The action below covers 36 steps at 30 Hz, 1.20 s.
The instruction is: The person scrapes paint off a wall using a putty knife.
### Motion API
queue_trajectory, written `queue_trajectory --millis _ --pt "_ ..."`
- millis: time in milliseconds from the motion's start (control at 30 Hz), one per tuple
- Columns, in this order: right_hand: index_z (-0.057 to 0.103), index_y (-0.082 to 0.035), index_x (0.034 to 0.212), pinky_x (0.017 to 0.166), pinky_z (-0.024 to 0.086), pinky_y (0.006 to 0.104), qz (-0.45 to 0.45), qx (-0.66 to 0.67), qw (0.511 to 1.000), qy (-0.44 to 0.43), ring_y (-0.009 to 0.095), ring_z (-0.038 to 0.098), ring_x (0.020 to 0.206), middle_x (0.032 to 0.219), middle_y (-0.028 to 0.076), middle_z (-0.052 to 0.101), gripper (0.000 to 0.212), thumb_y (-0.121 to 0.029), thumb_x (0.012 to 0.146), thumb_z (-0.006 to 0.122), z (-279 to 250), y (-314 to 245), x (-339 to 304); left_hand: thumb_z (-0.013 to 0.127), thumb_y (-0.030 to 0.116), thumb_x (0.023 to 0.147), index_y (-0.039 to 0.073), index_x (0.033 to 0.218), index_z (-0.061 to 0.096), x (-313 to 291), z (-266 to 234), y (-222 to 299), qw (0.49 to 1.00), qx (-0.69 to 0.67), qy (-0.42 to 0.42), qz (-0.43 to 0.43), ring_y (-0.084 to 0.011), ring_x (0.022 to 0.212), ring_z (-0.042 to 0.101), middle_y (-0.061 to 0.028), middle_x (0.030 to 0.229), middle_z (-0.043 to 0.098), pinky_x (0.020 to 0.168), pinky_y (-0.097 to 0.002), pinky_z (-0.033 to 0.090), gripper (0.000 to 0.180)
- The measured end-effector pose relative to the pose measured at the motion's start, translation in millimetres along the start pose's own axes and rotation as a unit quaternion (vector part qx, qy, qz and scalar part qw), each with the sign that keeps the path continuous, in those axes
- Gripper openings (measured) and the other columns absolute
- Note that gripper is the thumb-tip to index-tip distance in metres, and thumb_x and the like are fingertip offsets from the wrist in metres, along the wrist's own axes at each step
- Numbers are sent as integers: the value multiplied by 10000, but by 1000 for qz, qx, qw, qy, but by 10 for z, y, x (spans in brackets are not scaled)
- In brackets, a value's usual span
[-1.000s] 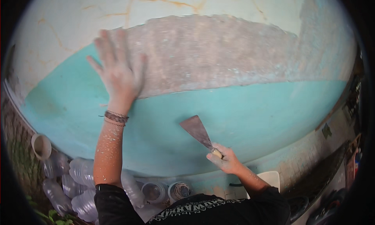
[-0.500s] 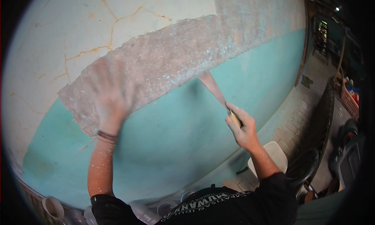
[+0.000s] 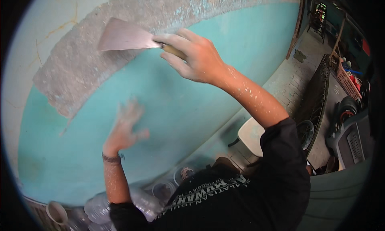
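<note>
Up high, the right hand reaches across the body with the forearm stretched out and flecked with pale spatter, its fingers wrapped tight round the wooden handle of a wide scraper. That tool's flat metal blade, a broad trapezoid, lies against the wall at the edge of a rough grey band of bare plaster, grainy and pitted, which curves between smooth turquoise paint below and cracked cream paint above. Lower down, the left hand is raised toward the turquoise surface with its fingers spread wide and holding nothing; it is blurred, so whether the palm touches the paint cannot be told. A dark beaded bracelet circles that wrist. Clear plastic bottles lie heaped at the foot of the wall, beside a pale cup.
</note>
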State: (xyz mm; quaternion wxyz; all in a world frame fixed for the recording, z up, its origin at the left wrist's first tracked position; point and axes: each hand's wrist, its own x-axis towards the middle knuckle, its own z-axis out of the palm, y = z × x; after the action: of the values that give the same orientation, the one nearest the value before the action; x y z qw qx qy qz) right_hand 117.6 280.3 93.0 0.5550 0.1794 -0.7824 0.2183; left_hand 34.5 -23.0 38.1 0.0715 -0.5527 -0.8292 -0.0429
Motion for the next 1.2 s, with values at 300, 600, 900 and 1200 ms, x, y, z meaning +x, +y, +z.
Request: queue_trajectory --millis 300,600,900,1200 --pt "648 -160 1042 524 475 423 -164 68 975 -135 304 616 630 827 106 570 215 -154 828 622 83 76 242 661 313 876 70 1380 494 -1042 2292 1146 789 -70 -240 -561 -316 1145 580 -209 1228 592 979 -455 407 584" --pt "636 -88 921 487 464 434 -338 152 870 -324 307 637 641 844 170 576 151 -92 782 577 629 -166 -108 628 220 931 -37 1237 575 874 1827 2140 840 -459 185 -223 -204 1092 614 -163 1179 655 936 -341 469 403" --pt "610 -48 974 489 488 439 -447 178 800 -358 323 645 659 870 192 570 179 -101 809 566 1041 -445 -440 638 245 957 -10 927 652 1560 536 2742 626 -737 116 -225 -9 632 327 92 685 428 558 -208 271 258" --pt "655 -78 925 592 531 444 -463 198 766 -400 324 676 807 960 186 621 152 -117 801 576 1194 -774 -534 517 265 969 -109 1278 508 1282 460 2656 412 -869 274 32 -252 1184 506 -194 1310 531 999 -376 374 486"
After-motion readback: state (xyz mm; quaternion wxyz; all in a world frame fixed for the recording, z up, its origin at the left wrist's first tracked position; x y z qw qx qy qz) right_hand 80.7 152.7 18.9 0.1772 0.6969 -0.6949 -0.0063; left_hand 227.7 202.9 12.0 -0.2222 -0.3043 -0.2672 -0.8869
